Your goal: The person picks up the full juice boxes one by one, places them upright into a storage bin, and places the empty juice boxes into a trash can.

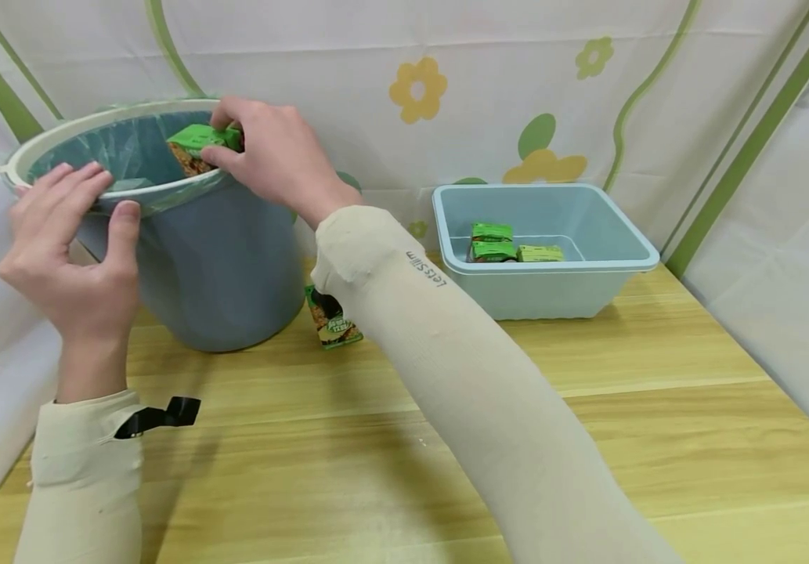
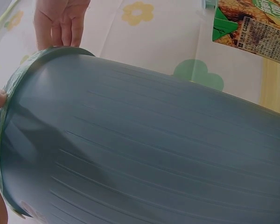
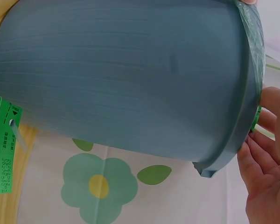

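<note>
A blue-grey bucket [image 1: 214, 258] with a pale rim and a clear plastic liner stands at the left of the table. My right hand [image 1: 273, 153] pinches a green snack packet [image 1: 196, 141] over the bucket's opening, just inside the near rim. In the right wrist view only a green sliver of it shows beside the fingers. My left hand [image 1: 69, 251] rests on the rim at the near left, fingers extended over the edge and thumb outside. A second snack packet [image 1: 334, 329] is on the table at the bucket's right foot, partly hidden by the right sleeve.
A light blue plastic basin [image 1: 552, 290] stands to the right, holding several green packets [image 1: 492, 251]. Behind hangs a white flower-patterned cloth [image 1: 348, 63]. The wooden table [image 1: 270, 470] extends toward me, with white cloth at both sides.
</note>
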{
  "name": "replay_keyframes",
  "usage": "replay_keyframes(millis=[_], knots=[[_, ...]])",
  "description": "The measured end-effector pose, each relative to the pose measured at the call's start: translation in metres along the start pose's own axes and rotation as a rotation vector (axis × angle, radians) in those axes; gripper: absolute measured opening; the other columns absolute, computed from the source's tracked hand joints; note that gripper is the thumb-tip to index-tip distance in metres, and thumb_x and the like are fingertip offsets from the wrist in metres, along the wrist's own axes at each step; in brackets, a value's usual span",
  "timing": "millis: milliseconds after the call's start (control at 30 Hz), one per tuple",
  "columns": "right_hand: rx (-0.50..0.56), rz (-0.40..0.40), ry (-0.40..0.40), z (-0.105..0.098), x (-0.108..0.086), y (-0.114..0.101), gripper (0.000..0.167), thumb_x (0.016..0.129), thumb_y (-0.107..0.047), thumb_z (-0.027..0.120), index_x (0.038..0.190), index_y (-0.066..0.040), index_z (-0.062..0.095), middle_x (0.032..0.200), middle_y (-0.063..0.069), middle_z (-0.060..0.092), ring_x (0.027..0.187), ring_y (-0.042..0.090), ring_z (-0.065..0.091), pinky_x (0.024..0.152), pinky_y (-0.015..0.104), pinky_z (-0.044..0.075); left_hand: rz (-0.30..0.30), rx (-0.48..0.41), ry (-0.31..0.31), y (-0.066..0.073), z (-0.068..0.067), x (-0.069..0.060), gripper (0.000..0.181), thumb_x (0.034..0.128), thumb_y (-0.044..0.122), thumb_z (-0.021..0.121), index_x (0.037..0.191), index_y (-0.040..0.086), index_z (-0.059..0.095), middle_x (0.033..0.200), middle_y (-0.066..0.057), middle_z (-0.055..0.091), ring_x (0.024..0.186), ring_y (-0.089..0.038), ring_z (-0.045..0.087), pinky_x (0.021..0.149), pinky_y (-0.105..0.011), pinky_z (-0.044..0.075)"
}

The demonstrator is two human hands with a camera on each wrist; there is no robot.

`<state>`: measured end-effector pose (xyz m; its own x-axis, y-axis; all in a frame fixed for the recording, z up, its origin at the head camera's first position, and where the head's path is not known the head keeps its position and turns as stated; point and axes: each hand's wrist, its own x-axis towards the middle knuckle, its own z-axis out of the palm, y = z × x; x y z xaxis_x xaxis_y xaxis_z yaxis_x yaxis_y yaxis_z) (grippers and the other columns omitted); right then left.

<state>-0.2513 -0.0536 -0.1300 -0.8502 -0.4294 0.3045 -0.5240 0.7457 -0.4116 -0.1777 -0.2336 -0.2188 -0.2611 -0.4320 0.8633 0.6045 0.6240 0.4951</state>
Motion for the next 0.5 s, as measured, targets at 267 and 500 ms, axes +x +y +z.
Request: replay_keyframes(millis=[267,500], knots=[[-0.006,-0.007,-0.001,-0.0005,0.0004,0.0020,0.048,0.105,-0.051,0.062,0.147,-0.030,0.059,0.143,-0.013,0.064,0.129,0.001,0.056,0.107,0.012,0.043,0.010,0.013,0.000,0.0001,0.0002,0.0003,0.034,0.0840,0.031,0.077,0.107,0.007,0.086,0.113,-0.007,0.082,0.123,-0.016,0.072,0.119,-0.032,0.044],[0.076,-0.006,0.005,0.0011,-0.0024,0.0036,0.048,0.104,-0.049,0.063,0.148,-0.028,0.058,0.151,-0.014,0.062,0.136,-0.002,0.056,0.111,0.010,0.042,0.012,0.005,0.009,-0.0002,-0.0002,-0.0006,0.035,0.0837,0.032,0.077,0.106,0.006,0.086,0.112,-0.008,0.083,0.122,-0.017,0.073,0.119,-0.032,0.045]])
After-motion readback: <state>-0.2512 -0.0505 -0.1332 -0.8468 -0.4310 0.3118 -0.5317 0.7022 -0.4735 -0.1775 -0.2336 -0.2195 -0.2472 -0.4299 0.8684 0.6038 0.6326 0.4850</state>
